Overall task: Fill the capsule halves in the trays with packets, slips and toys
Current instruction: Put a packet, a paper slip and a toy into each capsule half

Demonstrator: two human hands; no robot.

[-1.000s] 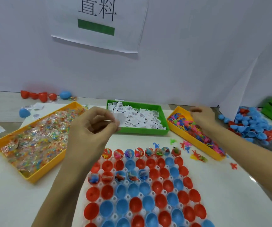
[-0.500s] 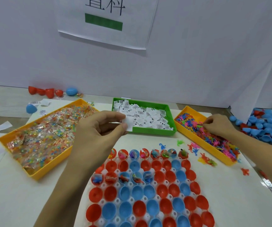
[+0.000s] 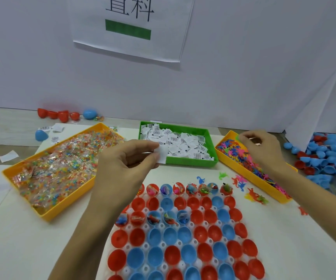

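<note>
Bright, even, diffuse light fills the scene, with no hard shadows. Soft, faint shadows lie under the left hand (image 3: 122,168) and beneath its fingers (image 3: 143,145) on the tabletop (image 3: 11,239). A dull sheen shows on the tabletop far left of those fingers, at the frame edge. The wide lens bends straight lines toward the edges; the wall seam right of the right hand (image 3: 264,150) curves. The centre is fairly sharp; the corners and forearms look softer and slightly smeared.
</note>
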